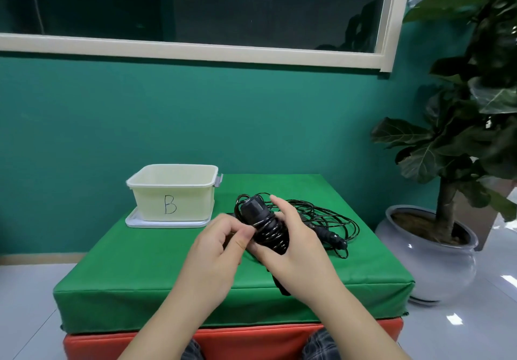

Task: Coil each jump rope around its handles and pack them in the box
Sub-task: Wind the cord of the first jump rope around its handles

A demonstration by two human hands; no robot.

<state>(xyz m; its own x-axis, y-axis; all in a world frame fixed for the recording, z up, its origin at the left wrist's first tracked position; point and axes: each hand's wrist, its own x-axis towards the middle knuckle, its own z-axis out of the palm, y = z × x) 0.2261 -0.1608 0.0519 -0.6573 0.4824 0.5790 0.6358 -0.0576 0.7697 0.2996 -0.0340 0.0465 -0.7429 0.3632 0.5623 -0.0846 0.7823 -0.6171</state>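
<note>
Head view looks down over a green desk (pixel 156 275) with both of my hands raised just above it at centre frame. My right hand (pixel 291 250) curls under and around a pair of black handles (pixel 258 217), thumb side up and the forefinger stretched toward the top of the bundle. Black rope (pixel 270 233) is wound in several turns round the handles' middle, and the handles tilt with their capped end toward the upper left. My left hand (pixel 221 247) sits just left of the bundle, fingers curled, thumb and forefinger pinching at the coil's edge; whether it grips the rope's free end I cannot tell, since the fingertips hide it.

Right of my hands, on the desk, lies a second rope (pixel 333 221) in loose tangled loops, its own black handles (pixel 331 236) poking out toward the lower right of the pile.

At left centre of the frame a cream box (pixel 173 191) marked with a "B" stands open on the desk's far left corner, resting on a white lid (pixel 134 221). I can see no rope over its rim.

A potted plant (pixel 458 141) in a pale grey pot fills the right edge, standing on the floor beside the desk. A red base (pixel 251 340) shows beneath the green top at the bottom of the frame.
</note>
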